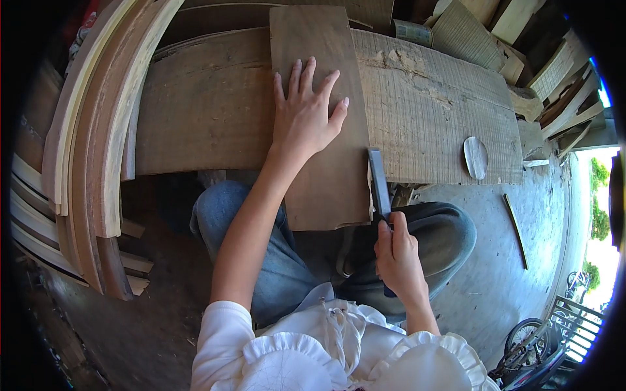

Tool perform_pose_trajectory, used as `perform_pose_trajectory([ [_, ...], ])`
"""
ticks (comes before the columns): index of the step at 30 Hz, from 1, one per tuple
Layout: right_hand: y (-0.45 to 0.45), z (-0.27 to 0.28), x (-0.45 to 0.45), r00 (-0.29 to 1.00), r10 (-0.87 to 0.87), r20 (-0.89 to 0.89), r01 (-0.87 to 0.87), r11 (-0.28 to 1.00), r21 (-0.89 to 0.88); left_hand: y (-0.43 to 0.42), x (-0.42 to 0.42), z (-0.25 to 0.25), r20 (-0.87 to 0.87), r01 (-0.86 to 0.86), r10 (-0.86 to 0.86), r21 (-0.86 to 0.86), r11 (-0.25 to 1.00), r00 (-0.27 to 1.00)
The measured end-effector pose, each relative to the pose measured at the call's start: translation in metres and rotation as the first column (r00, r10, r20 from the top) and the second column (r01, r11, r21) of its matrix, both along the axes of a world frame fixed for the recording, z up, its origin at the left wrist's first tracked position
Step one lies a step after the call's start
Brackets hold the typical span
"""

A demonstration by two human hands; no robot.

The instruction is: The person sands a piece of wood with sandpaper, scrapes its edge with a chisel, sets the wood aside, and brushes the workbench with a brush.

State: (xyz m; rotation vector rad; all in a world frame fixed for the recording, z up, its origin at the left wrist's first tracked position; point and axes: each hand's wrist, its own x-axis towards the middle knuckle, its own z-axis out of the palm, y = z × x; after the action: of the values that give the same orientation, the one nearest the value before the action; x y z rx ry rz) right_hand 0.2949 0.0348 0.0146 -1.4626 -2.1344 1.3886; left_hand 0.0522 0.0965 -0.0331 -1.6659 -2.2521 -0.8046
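Note:
A smooth brown wooden board [329, 176] lies lengthwise across a wider, rough plank [430, 111], its near end sticking out over my knees. My left hand [303, 117] rests flat on the board with fingers spread. In my right hand [400, 257] is a tool with a flat, straight metal blade [377, 179] and a dark handle. The blade stands against or just beside the board's right edge, near its closer end; exact contact cannot be made out. Most of the handle is hidden by my fingers. The tool's exact kind is unclear.
Long curved wooden strips [98, 124] are stacked at the left. A pale oval piece [476, 158] lies on the plank's right part. Wood offcuts [466, 36] pile up at the back right. A thin dark strip [515, 231] and a bicycle [525, 342] are on the right.

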Motion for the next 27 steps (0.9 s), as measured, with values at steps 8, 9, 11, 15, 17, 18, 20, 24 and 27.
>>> perform_pose_trajectory([
  [8, 0.012, 0.001, 0.004, 0.998, 0.064, 0.018, -0.064, 0.998, -0.009, -0.001, 0.001, 0.003, -0.038, -0.028, 0.026, -0.037, 0.999, 0.999],
  [9, 0.015, 0.001, 0.005, 0.996, 0.086, 0.017, -0.086, 0.996, -0.010, -0.001, 0.001, 0.003, -0.044, -0.029, 0.027, -0.043, 0.999, 0.999],
  [11, 0.025, 0.009, -0.002, 0.994, 0.098, 0.043, -0.098, 0.995, -0.008, 0.000, 0.001, 0.002, -0.049, -0.027, 0.025, -0.047, 0.999, 0.999],
  [15, 0.023, 0.016, -0.003, 0.988, 0.101, 0.114, -0.096, 0.994, -0.047, 0.000, 0.001, 0.000, -0.018, 0.008, -0.008, -0.007, 1.000, 1.000],
  [17, 0.015, 0.013, 0.005, 0.990, 0.114, 0.083, -0.113, 0.993, -0.026, 0.000, -0.001, 0.000, -0.018, 0.003, -0.003, -0.010, 1.000, 1.000],
  [18, 0.014, 0.013, 0.005, 0.990, 0.116, 0.084, -0.115, 0.993, -0.028, 0.000, 0.000, 0.001, -0.022, 0.002, -0.002, -0.013, 1.000, 1.000],
  [20, 0.011, 0.012, 0.006, 0.990, 0.098, 0.101, -0.096, 0.995, -0.019, 0.000, 0.001, 0.001, -0.021, 0.007, -0.008, -0.021, 1.000, 1.000],
  [24, 0.010, 0.013, 0.004, 0.989, 0.099, 0.114, -0.098, 0.995, -0.016, 0.000, 0.000, 0.000, -0.029, 0.001, -0.001, -0.023, 1.000, 1.000],
  [27, 0.005, 0.013, 0.000, 0.979, 0.116, 0.169, -0.161, 0.946, 0.280, 0.001, 0.000, 0.000, -0.031, -0.001, 0.000, -0.020, 1.000, 1.000],
])
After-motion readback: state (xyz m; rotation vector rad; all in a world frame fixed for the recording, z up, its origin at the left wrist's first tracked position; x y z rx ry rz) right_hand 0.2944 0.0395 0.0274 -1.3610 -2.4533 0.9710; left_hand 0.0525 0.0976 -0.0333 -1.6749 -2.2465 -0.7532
